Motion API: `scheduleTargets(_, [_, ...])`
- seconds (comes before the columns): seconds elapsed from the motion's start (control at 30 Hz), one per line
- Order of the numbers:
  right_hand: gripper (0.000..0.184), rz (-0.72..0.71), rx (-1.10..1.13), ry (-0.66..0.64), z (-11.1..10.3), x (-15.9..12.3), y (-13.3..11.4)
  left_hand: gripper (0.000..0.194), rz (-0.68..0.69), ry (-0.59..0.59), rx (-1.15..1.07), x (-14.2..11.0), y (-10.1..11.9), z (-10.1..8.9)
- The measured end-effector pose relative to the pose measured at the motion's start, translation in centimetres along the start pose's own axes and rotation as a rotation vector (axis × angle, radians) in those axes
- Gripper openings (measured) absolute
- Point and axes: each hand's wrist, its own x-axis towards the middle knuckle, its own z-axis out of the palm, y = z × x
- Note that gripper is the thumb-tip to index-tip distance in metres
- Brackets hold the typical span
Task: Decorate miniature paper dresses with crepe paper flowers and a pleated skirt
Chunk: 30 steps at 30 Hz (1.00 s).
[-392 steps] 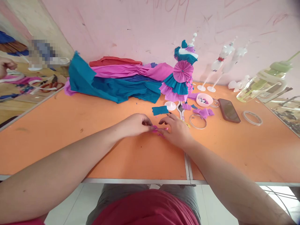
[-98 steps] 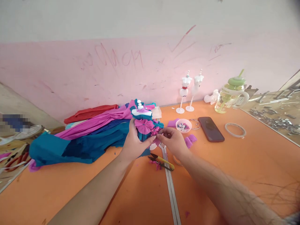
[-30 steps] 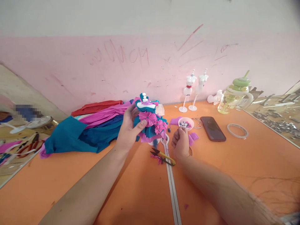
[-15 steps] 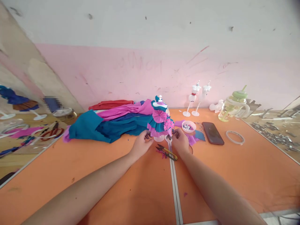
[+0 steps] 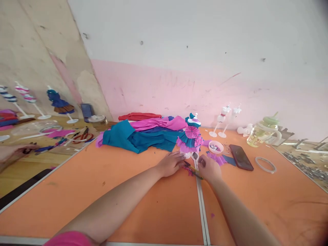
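A small mannequin in a teal and magenta paper dress [image 5: 192, 136] stands upright on the orange table [image 5: 128, 191]. My left hand [image 5: 170, 164] lies flat and open on the table, fingertips reaching toward the mannequin's white base [image 5: 187, 155]. My right hand [image 5: 210, 169] rests just right of the table seam, fingers curled in; what they hold, if anything, is hidden. Yellow-handled snips [image 5: 195, 173] and magenta paper scraps [image 5: 189, 170] lie between my two hands.
Teal, magenta and red crepe paper [image 5: 143, 135] is piled at the back. To the right are a small bowl [image 5: 216, 147], a phone [image 5: 241, 157], a tape ring [image 5: 265, 164], two bare white mannequins [image 5: 222, 119] and a bottle [image 5: 263, 131]. Another person's hand [image 5: 12, 152] rests at the left table.
The dressed mannequin was set down from my left hand onto the table. Both hands have drawn back from its base toward me, and my view has lifted and turned left.
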Motion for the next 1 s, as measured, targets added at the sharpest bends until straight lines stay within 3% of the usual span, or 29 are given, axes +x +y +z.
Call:
scheduleTargets(0.23, [0.025,-0.343,-0.066,-0.081,0.9,-1.9,-1.5,0.045,0.002,0.015,0.072,-0.4,0.0,0.8])
scheduleTargets(0.43, [0.028,-0.505,-0.081,-0.159,0.6,-1.9,-0.7,0.043,0.001,0.045,0.088,-0.2,0.2,1.2])
scheduleTargets(0.73, [0.024,-0.553,-0.05,-0.152,1.1,-1.3,0.6,0.044,0.023,0.023,0.084,0.0,0.6,1.2])
scheduleTargets(1.0, [0.041,-0.469,-0.038,-0.019,2.5,-0.8,0.9,0.048,-0.03,0.025,0.022,-0.4,0.7,1.7])
